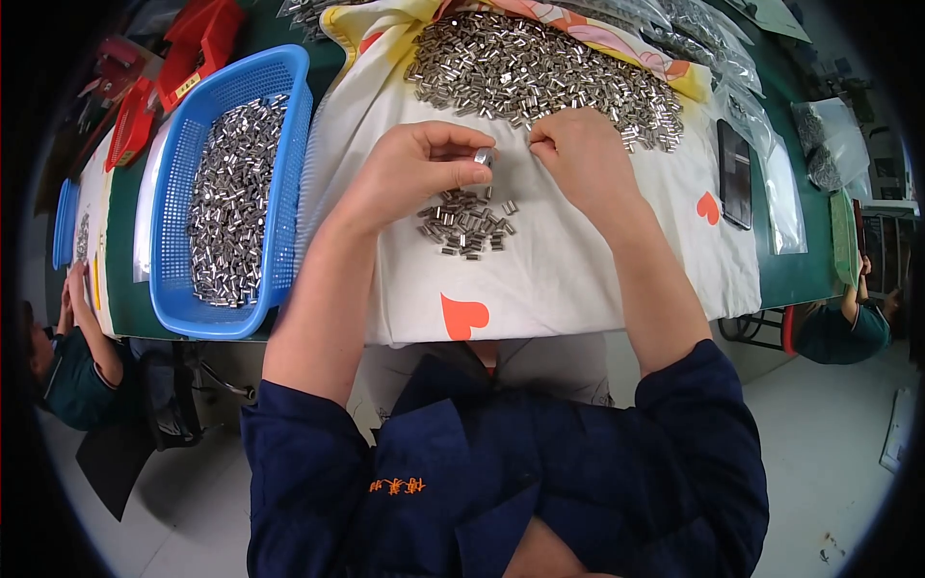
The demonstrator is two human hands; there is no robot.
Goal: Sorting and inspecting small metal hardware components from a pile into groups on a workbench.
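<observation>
My left hand [416, 171] pinches a short shiny metal piece [484, 156] between thumb and forefinger, above a small heap of metal cylinders [464, 227] on the white cloth [568, 279]. At the near edge of a large pile of the same small metal cylinders [540, 72], my right hand [584, 159] is closed, thumb against curled fingers. What it may hold is hidden. Left of my arm stands a blue perforated basket [289, 173] holding many more of these cylinders.
Red bins [198, 48] stand at the far left. A black phone [734, 173] lies on the cloth's right edge beside clear plastic bags [780, 193]. Bagged metal parts [689, 29] lie at the back. Other people sit at left [82, 366] and right [843, 328].
</observation>
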